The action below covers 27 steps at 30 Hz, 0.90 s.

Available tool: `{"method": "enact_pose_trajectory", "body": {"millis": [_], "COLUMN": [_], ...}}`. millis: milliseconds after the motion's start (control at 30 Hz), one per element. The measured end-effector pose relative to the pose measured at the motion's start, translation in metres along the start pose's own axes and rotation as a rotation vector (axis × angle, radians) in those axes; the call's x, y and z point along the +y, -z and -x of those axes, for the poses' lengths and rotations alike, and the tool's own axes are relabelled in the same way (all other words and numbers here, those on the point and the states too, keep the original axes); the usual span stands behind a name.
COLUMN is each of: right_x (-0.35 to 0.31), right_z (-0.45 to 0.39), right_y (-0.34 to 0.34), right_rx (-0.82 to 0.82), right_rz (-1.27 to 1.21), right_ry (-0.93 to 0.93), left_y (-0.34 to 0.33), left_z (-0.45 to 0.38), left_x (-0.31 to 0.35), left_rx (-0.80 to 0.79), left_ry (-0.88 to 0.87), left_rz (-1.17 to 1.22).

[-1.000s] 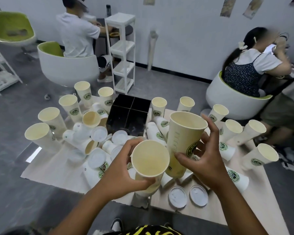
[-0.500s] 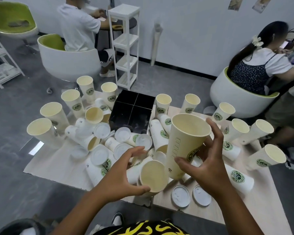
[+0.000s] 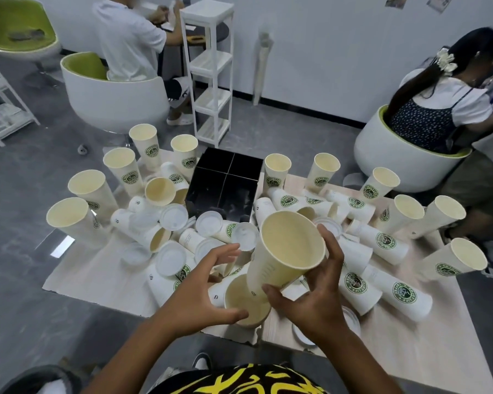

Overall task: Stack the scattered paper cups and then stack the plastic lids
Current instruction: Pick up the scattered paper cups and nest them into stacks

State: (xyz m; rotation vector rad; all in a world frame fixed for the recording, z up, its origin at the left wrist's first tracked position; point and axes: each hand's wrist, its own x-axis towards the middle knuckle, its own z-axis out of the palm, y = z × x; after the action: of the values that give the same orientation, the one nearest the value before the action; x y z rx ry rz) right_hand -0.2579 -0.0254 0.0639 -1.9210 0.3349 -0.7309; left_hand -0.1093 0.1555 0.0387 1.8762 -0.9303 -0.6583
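Note:
My right hand [image 3: 313, 291] grips a tall cream paper cup [image 3: 285, 251], tilted with its mouth toward me and its base dipping into a second cup [image 3: 245, 301] near the table's front edge. My left hand [image 3: 202, 288] is beside that lower cup, thumb against its rim and fingers spread loosely, not closed on it. Several more cups with green logos stand or lie across the table [image 3: 97, 274], among them an upright one [image 3: 69, 220] at far left. White plastic lids lie scattered, one [image 3: 170, 258] left of my left hand and another [image 3: 244, 237] just beyond it.
A black four-compartment box [image 3: 225, 186] sits mid-table behind the cups. A white shelf unit [image 3: 211, 69] stands beyond it. Two people sit in white and green tub chairs [image 3: 114, 95] at back left and back right. Grey floor surrounds the table.
My left hand lowered its cup to the table's front edge and loosened its grip. My right hand brought the tall cup down and left, its base now entering the lower cup.

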Motion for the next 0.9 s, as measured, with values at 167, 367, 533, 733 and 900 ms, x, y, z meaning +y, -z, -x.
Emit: {"method": "enact_pose_trajectory", "body": {"millis": [167, 367, 533, 733, 900], "right_x": [0.001, 0.007, 0.018, 0.033, 0.034], "right_z": [0.006, 0.013, 0.029, 0.042, 0.045], "right_y": [-0.002, -0.007, -0.020, -0.016, -0.018], "right_rx": [0.059, 0.055, -0.031, -0.127, -0.132], "right_rz": [-0.029, 0.027, 0.071, 0.167, 0.176], "right_ry": [0.014, 0.000, -0.074, -0.202, -0.295], "left_y": [-0.004, -0.010, 0.000, 0.006, -0.004], "left_z": [0.000, -0.002, 0.000, -0.006, -0.014], "left_x": [-0.010, -0.023, -0.019, -0.014, -0.015], "left_rx": [-0.070, -0.120, -0.135, -0.128, -0.172], "left_ry": [0.016, 0.027, 0.022, -0.034, -0.063], "left_rz": [-0.018, -0.032, 0.013, 0.054, 0.053]}}
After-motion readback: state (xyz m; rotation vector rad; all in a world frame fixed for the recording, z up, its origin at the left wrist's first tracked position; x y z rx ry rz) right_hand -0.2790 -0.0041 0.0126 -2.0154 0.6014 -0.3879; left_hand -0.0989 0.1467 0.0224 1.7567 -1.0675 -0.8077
